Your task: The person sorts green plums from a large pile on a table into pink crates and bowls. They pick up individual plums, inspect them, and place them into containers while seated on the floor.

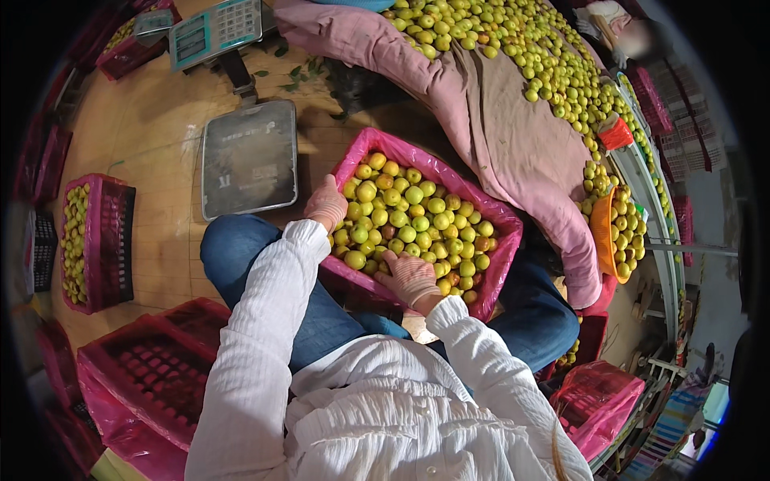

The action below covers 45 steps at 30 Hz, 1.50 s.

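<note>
A pink crate (504,234) lined with glossy plastic and full of small yellow-green fruit (413,215) rests tilted between my bent, jeans-clad legs. My left hand (327,200) is closed on its left rim, near the upper part of that side. Along the near side, my right hand (405,274) grips the rim, fingers curled inside against the fruit; part of the grip is hidden. A few reddish-brown fruits lie among the lighter ones.
A scale platform (249,160) and display (215,32) stand upper left. Another filled crate (120,240) is at left; plastic-lined crates (148,385) sit behind me. Fruit is heaped on pink cloth (437,88) above, beside an orange basket (603,232) and metal rail (666,280).
</note>
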### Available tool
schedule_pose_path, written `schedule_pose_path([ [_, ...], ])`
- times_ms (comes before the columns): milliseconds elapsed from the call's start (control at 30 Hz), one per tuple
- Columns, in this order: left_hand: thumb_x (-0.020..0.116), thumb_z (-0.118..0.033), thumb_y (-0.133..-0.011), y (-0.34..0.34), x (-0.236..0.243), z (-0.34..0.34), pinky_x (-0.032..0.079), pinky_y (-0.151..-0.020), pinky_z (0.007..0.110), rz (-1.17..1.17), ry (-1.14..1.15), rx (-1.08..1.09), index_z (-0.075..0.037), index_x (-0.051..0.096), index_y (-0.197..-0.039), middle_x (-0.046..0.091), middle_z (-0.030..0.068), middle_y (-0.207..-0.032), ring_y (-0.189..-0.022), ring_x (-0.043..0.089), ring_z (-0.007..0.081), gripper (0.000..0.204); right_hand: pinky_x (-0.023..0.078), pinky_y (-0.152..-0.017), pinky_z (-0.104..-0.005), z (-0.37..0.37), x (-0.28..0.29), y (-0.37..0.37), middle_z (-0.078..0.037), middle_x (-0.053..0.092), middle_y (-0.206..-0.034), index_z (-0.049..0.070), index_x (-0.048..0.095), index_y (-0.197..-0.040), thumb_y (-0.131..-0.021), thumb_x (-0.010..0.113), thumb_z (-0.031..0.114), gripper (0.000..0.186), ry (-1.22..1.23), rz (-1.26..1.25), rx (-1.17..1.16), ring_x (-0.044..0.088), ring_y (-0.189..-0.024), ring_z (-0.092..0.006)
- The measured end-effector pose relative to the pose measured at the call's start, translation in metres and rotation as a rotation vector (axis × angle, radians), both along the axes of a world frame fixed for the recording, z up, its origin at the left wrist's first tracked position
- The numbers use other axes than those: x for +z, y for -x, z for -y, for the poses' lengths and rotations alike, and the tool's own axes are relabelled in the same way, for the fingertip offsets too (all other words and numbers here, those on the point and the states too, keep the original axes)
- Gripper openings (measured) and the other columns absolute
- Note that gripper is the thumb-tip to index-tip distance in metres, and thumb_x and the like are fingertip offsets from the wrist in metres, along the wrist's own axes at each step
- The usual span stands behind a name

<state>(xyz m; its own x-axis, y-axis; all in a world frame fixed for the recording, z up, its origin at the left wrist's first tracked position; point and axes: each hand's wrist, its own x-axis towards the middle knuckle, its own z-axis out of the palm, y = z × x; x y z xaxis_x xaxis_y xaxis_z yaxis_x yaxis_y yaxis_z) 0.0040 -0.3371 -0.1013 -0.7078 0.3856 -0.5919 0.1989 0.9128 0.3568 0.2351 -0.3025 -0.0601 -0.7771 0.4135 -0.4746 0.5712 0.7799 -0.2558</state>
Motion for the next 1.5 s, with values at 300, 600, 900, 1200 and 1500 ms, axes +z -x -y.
schedule_pose_path([
  [300,0.054,-0.02,-0.095,0.002,0.0,-0.001,0.048,-0.099,0.048,0.043,0.009,0.01,-0.015,0.044,-0.129,0.057,0.015,-0.135,-0.124,0.057,0.0358,0.035,0.05,-0.087,-0.0463,-0.025,-0.027,0.011,-0.016,0.068,-0.107,0.019,0.054,-0.119,-0.077,0.075,0.032,0.048,0.397,-0.311,-0.466,0.064,-0.101,-0.0389],
  [600,0.054,-0.02,-0.095,0.001,0.007,-0.001,0.049,-0.099,0.048,0.044,0.011,-0.005,-0.012,0.043,-0.129,0.057,0.0169,-0.134,-0.124,0.057,0.0357,0.036,0.052,-0.084,-0.0446,-0.024,-0.018,0.028,-0.014,0.065,-0.111,0.016,0.057,-0.12,-0.085,0.068,0.04,0.044,0.064,-0.121,-0.207,0.065,-0.103,-0.0342],
  [900,0.052,-0.02,-0.096,0.0,0.008,0.0,0.048,-0.099,0.048,0.035,0.002,-0.002,-0.013,0.043,-0.128,0.058,0.0167,-0.132,-0.123,0.057,0.0357,0.035,0.054,-0.074,-0.0493,-0.021,-0.022,0.05,-0.014,0.071,-0.1,0.012,0.055,-0.111,-0.089,0.062,0.042,0.038,-0.053,0.106,-0.159,0.07,-0.094,-0.0338],
  [1200,0.053,-0.02,-0.095,0.0,0.007,-0.001,0.047,-0.101,0.048,0.013,-0.002,0.014,-0.013,0.044,-0.13,0.058,0.0164,-0.133,-0.125,0.056,0.0357,0.036,0.054,-0.081,-0.0474,-0.034,-0.028,0.064,-0.015,0.071,-0.103,0.009,0.057,-0.116,-0.094,0.054,0.04,0.038,-0.046,0.148,-0.138,0.069,-0.098,-0.0346],
  [1500,0.053,-0.018,-0.092,0.007,-0.002,-0.001,0.043,-0.106,0.046,0.07,-0.013,-0.02,-0.009,0.044,-0.132,0.055,0.0201,-0.136,-0.127,0.053,0.0383,0.043,0.055,-0.078,-0.0444,-0.038,-0.025,0.046,-0.014,0.072,-0.099,0.013,0.061,-0.117,-0.096,0.054,0.033,0.03,0.04,-0.025,-0.152,0.071,-0.092,-0.0333],
])
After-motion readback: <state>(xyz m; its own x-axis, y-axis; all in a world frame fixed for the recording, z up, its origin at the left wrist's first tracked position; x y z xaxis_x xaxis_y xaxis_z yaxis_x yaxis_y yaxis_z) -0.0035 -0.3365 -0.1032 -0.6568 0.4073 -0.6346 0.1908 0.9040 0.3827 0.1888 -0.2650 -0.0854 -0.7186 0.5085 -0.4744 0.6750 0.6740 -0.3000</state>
